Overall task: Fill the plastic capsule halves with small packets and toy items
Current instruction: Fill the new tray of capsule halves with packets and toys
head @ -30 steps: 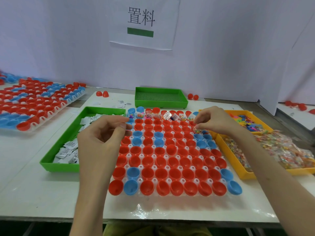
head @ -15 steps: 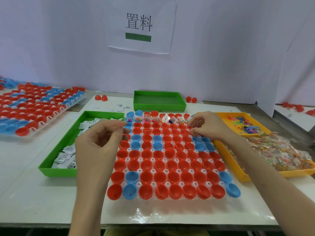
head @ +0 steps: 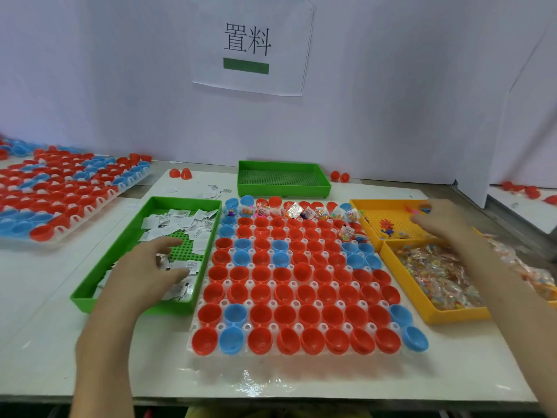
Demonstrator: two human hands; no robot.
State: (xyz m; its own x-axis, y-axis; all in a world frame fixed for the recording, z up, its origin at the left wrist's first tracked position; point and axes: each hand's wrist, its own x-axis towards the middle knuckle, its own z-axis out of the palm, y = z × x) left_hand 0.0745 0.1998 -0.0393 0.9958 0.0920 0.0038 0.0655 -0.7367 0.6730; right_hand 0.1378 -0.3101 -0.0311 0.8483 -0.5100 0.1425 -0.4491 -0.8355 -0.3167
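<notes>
— What lay around the hands?

— The left hand [head: 144, 273] hung over a green tray [head: 177, 307] of white packets [head: 180, 218]. Its forefinger and thumb were stretched out, and a packet showed against the other fingers; I could not tell whether it was held. The right hand [head: 437, 224] was blurred above a yellow tray [head: 382, 202], with toy items [head: 387, 229] just ahead of its fingertips. Its grip could not be made out.

— And the capsule halves?

— They sat between the two sets of fingers: red and blue capsule halves [head: 301, 282], mouths up in a clear rack. The filled row [head: 301, 211], farthest from the wrists, held packets and toys. A tray wall stood between each hand and the rack.

— What else was there?

— Under the right wrist was a second yellow tray [head: 452, 316] of clear bags [head: 437, 276] with coloured bits. Beyond the fingertips sat a perforated green tray [head: 283, 188], with loose red halves [head: 180, 174] beside it. Well left of the left fingers lay another rack [head: 60, 203] of halves.

— The surface and the room?

— It was a white table [head: 45, 342]. Behind it stood a white partition [head: 391, 101] with a paper sign [head: 250, 46]: two characters above a green bar.
</notes>
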